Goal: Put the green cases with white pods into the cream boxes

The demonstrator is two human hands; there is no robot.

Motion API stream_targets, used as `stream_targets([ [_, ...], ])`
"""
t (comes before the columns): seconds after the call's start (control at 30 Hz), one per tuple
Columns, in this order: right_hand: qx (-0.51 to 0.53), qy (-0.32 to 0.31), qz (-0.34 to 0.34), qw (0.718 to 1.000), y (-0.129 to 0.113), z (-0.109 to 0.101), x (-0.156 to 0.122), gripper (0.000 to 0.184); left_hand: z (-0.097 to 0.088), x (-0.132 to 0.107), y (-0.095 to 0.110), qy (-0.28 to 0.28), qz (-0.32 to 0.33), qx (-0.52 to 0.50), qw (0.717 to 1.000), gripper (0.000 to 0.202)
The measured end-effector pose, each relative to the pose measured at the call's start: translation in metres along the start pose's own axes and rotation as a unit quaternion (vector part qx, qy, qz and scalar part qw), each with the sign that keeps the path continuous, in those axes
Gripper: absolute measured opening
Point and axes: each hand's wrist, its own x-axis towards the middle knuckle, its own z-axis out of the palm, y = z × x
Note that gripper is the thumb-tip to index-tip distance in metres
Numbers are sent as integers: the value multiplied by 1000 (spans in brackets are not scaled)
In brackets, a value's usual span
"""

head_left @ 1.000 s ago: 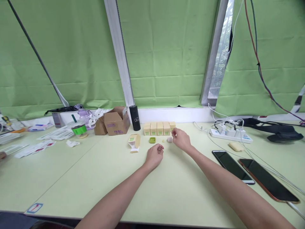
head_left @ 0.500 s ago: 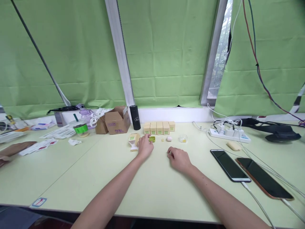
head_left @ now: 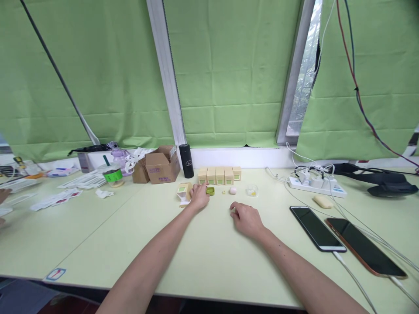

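My left hand (head_left: 198, 196) reaches forward over the table, fingers stretched out. Its fingertips touch a small green round case (head_left: 210, 190), and its thumb side lies against an opened beige carton (head_left: 183, 192) lying on its side. My right hand (head_left: 246, 218) rests on the table nearer to me, fingers loosely curled with nothing in them. Beyond it lie a tiny yellow piece (head_left: 223, 192), a small pink piece (head_left: 232, 190) and a small clear cup (head_left: 252, 190) with something yellow inside. A row of beige cartons (head_left: 219, 175) stands behind them.
A black tumbler (head_left: 186, 161) and brown cardboard boxes (head_left: 162, 165) stand at the back left, with a drink cup (head_left: 113, 176) and packets further left. Two phones (head_left: 317, 228) (head_left: 365, 246), a power strip (head_left: 316, 183) with cables and a black bag (head_left: 376, 179) lie on the right.
My right hand left the clear cup by the row and drew back toward me. My left hand moved forward to the green case and has since edged closer to it.
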Motion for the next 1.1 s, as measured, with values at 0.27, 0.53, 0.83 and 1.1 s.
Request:
stream_targets([
  [0.27, 61, 26, 17, 998, 0, -3, -2, 28, -13, -49, 28, 40, 125, -44, 990, 51],
  [0.53, 250, 142, -66, 956, 5, 3, -3, 47, -26, -96, 57, 68, 248, -90, 962, 51],
  [0.83, 340, 191, -129, 911, 0, -7, -6, 36, -24, -109, 55, 86, 266, -185, 942, 47],
  [1.1, 377, 211, -137, 891, 2, -8, -8, 37, -22, -109, 53, 118, 297, -185, 929, 48],
])
